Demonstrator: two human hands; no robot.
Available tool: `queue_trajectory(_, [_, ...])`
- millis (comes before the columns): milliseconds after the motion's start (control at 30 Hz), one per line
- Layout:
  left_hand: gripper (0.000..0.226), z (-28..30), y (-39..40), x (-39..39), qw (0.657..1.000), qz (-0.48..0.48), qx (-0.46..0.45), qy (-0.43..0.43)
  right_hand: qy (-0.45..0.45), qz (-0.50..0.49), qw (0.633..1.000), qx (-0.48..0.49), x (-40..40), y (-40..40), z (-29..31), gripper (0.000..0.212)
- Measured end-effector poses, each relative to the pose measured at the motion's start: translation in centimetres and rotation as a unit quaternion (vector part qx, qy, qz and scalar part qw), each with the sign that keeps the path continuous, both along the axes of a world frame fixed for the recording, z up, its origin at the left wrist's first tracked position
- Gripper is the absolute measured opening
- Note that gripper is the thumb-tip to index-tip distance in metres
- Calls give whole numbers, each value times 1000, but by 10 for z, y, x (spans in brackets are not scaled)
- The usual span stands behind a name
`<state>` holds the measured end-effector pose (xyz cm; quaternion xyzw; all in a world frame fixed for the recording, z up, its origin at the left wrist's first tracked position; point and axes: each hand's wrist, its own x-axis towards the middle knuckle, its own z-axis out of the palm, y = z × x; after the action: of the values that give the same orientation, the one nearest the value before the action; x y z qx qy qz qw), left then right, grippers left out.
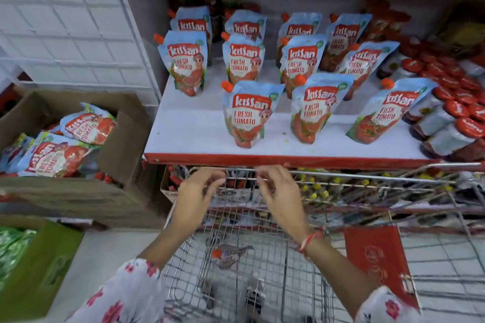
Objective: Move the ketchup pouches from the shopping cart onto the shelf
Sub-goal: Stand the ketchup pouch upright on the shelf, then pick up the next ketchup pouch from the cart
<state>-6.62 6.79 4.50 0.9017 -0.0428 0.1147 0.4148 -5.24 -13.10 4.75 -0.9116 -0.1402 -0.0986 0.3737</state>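
**Ketchup pouches on shelf, hands empty**

Ketchup pouches stand upright on the white shelf just above both hands. Left hand and right hand hover with fingers loosely spread, holding nothing. Below them, one blurred pouch, probably ketchup, lies in the shopping cart.
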Motion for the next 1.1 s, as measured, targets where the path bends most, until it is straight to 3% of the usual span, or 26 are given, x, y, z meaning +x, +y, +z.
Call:
queue_trajectory(100, [17, -39, 4, -18, 991, -42, 48, 115, 115, 60, 989, -72, -17, -2, -41, 21])
queue_trajectory(233, [34, -84, 2, -46, 942, -115, 136, 285, 264, 121, 933, -212, -39, -2, -88, 37])
queue_trajectory(400, [36, -115, -10, -66, 894, -127, 217, 372, 323, 142, 898, -264, -57, 3, -122, 37])
queue_trajectory(633, [25, -133, -19, -65, 887, -97, 283, 352, 302, 119, 897, -302, -55, 10, -133, 26])
queue_trajectory(900, [30, -92, 8, -64, 945, -74, 155, 277, 226, 120, 938, -233, -44, 0, -84, 30])
queue_trajectory(1100, [25, -26, 25, -59, 986, -21, 20, 167, 171, 78, 980, -67, -39, 2, -16, 20])
